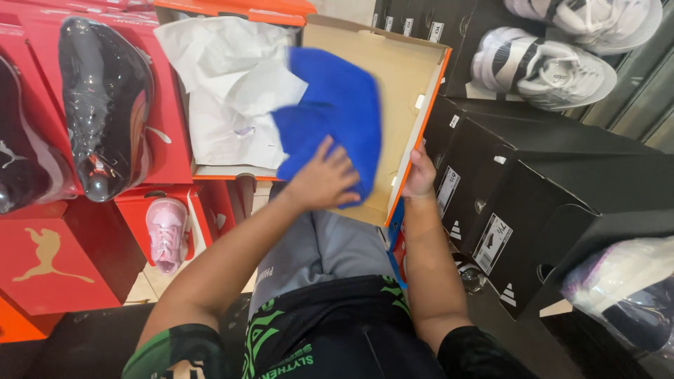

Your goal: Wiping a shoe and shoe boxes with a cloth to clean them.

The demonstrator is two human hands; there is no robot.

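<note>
Wiping in hand: left hand (324, 179) pressed flat on a blue cloth (337, 112), fingers spread rather than clenched, rubbing over the inside of the opened shoebox lid (404, 63). Right hand (420, 174) gripping the lid's orange edge, steadying it. White tissue paper (225, 84) bunched in the box just beside the cloth. Black plastic-wrapped shoe (105, 98) lying on red boxes (49, 253) at the left, pink child's shoe (167, 235) below. Black boxes (547, 189) stacked at the right. Next, likely: firm grip on the lid, cloth swept toward the far corners.
</note>
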